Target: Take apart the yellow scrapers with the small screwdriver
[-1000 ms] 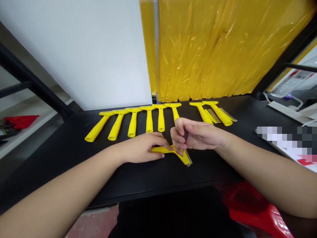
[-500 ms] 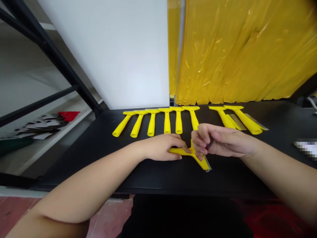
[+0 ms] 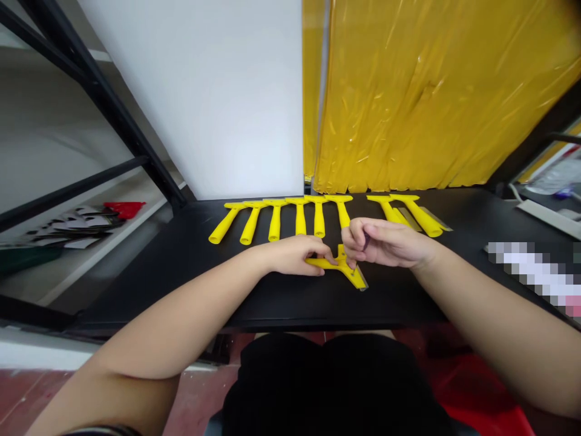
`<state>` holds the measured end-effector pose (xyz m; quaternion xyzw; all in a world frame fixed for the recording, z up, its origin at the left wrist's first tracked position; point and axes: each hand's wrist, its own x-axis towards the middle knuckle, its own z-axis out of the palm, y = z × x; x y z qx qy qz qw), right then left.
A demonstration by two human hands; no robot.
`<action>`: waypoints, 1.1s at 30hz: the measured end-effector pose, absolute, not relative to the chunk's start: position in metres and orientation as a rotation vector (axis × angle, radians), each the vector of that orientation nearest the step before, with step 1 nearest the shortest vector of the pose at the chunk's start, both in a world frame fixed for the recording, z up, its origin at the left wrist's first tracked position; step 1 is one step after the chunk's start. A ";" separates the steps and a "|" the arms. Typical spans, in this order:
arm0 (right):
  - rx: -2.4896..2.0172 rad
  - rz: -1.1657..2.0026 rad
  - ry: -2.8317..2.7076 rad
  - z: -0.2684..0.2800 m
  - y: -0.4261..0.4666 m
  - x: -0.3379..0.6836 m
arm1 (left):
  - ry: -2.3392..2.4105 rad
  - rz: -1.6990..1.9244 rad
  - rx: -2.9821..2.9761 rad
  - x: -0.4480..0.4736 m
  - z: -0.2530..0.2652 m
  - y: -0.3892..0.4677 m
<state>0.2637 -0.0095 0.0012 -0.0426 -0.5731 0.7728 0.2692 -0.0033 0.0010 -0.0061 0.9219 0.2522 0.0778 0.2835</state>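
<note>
A yellow scraper [image 3: 350, 275] with a metal blade along its head lies on the black tabletop, its handle pointing left. My left hand [image 3: 302, 254] is closed round that handle, fingers reaching to where it meets the head. Curled over the head is my right hand [image 3: 379, 241], closed on what looks like a small dark-handled screwdriver [image 3: 367, 241]. Its tip is mostly hidden by my fingers, close to a screw on the scraper head. Behind my hands, several more yellow scrapers [image 3: 275, 221] stand in a row, handles toward me.
Two scrapers [image 3: 429, 224] lie to the right of the row, with flat blade pieces beside them. A white panel [image 3: 227, 109] and yellow plastic sheeting [image 3: 399, 103] rise behind the black table [image 3: 190, 260]. At left is a shelf with stacked cards and a red item [image 3: 123, 209].
The view has shifted, so the hands and scrapers sit further left in the picture. Both hands keep their hold, and the right hand stays over the scraper head.
</note>
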 end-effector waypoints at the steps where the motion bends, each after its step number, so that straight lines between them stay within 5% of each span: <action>1: -0.120 2.069 -1.548 0.001 -0.010 0.263 | 0.687 0.195 2.468 -0.002 -0.005 0.001; 11: -0.246 1.888 -1.344 -0.008 -0.036 0.255 | 0.729 0.080 2.466 0.005 0.002 0.004; 19: -0.058 2.138 -1.520 -0.002 -0.019 0.249 | 0.667 0.191 2.452 -0.001 -0.005 -0.002; 33: -0.113 2.004 -1.497 -0.005 -0.025 0.266 | 0.757 0.223 2.539 -0.007 0.003 -0.017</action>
